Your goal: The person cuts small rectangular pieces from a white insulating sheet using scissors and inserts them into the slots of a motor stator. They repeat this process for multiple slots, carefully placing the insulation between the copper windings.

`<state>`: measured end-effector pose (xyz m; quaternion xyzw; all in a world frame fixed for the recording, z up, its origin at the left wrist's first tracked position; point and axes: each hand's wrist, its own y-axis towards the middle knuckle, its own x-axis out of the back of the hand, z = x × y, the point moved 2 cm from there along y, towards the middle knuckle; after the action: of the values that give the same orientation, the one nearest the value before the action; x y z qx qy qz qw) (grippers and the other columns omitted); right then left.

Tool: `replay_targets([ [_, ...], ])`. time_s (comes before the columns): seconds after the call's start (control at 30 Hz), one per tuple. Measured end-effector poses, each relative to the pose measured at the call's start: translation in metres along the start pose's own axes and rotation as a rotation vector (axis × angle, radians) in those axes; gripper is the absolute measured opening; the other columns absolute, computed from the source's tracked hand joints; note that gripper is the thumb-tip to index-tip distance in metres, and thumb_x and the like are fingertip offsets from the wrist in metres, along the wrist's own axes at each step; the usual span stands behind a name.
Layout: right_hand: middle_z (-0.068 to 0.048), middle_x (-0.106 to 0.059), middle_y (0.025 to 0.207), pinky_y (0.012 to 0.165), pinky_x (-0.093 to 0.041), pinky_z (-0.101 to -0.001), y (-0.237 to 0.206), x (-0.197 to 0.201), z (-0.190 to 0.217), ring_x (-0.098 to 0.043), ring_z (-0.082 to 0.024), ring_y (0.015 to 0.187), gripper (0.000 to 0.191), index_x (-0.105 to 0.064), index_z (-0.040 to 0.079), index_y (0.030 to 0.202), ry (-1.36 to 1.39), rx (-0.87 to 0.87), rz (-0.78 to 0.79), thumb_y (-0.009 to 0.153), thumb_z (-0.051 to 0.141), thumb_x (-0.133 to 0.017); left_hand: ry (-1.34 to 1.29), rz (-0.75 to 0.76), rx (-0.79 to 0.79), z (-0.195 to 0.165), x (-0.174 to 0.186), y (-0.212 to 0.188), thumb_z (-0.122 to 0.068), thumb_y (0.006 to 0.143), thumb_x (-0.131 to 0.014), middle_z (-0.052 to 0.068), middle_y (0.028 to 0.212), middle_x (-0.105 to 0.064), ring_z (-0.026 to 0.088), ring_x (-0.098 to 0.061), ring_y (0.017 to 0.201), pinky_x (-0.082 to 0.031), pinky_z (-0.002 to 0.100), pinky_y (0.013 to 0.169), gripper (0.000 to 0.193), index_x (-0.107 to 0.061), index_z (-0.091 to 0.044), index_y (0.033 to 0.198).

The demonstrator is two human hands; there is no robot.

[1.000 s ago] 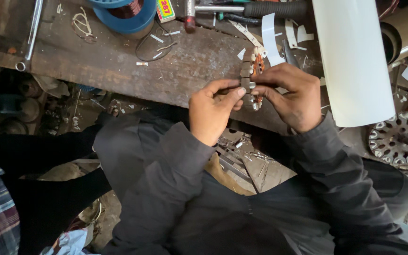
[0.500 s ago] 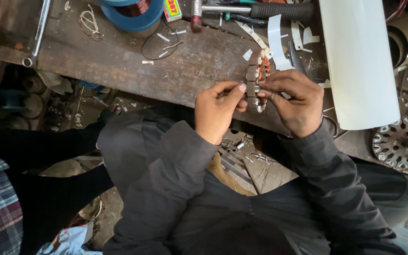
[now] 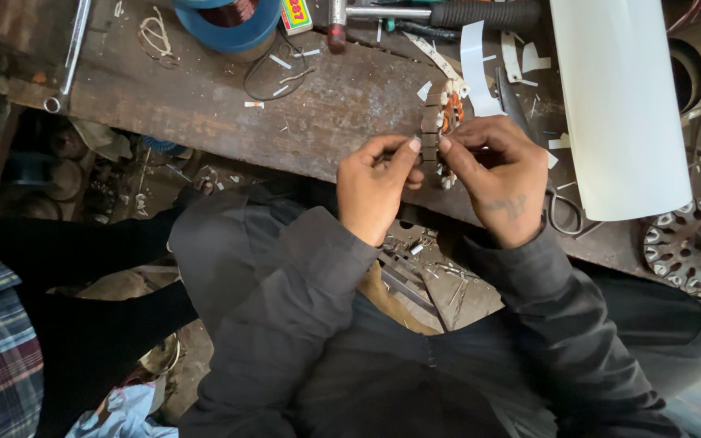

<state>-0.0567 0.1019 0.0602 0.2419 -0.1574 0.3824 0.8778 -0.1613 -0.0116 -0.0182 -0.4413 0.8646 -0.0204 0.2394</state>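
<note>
Copper-wound stator [image 3: 440, 122] has lifted slightly above the rusty table [image 3: 204, 105] edge, both hands' grip clamped on it, left hand [image 3: 375, 186] and right hand [image 3: 501, 174] pinching closer together.

Grey stator [image 3: 434, 122] with orange windings, blue spool [image 3: 229, 24], white sheet [image 3: 618, 105], rusty brown bench [image 3: 204, 105].
</note>
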Motion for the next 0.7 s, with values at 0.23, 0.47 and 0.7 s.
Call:
replay_targets([
  [0.23,-0.008,-0.072,0.097,0.072,-0.051,-0.0228,-0.009,-0.012,0.001,-0.065,-0.009,0.082,0.015,-0.072,-0.005,0.092,0.062,-0.178,-0.115,0.097,0.006,-0.079,0.023,-0.022,-0.01,0.003,0.0,-0.001,-0.012,0.096,-0.073,0.006,0.08,-0.07,0.01,-0.066,0.065,-0.056,0.025,0.059,0.02,-0.071,0.007,0.101],
  [0.47,-0.012,-0.074,0.116,0.096,-0.059,-0.0277,-0.017,0.0,0.001,-0.072,-0.015,0.105,0.025,-0.068,-0.005,0.126,0.302,-0.215,0.02,0.103,0.004,-0.068,-0.01,-0.052,-0.025,-0.006,-0.006,-0.014,-0.019,0.097,-0.072,0.002,0.078,-0.07,0.007,-0.066,0.066,-0.054,0.022,0.06,0.023,-0.072,0.003,0.105],
  [0.7,-0.014,-0.071,0.12,0.097,-0.059,-0.0324,-0.027,-0.002,-0.002,-0.073,-0.02,0.11,0.043,-0.063,-0.005,0.133,0.126,-0.051,0.002,0.092,-0.006,-0.074,0.35,-0.085,-0.326,-0.003,-0.013,-0.02,-0.012,0.087,-0.084,0.001,0.079,-0.069,0.004,-0.057,0.067,-0.05,0.021,0.062,0.026,-0.072,0.004,0.103],
])
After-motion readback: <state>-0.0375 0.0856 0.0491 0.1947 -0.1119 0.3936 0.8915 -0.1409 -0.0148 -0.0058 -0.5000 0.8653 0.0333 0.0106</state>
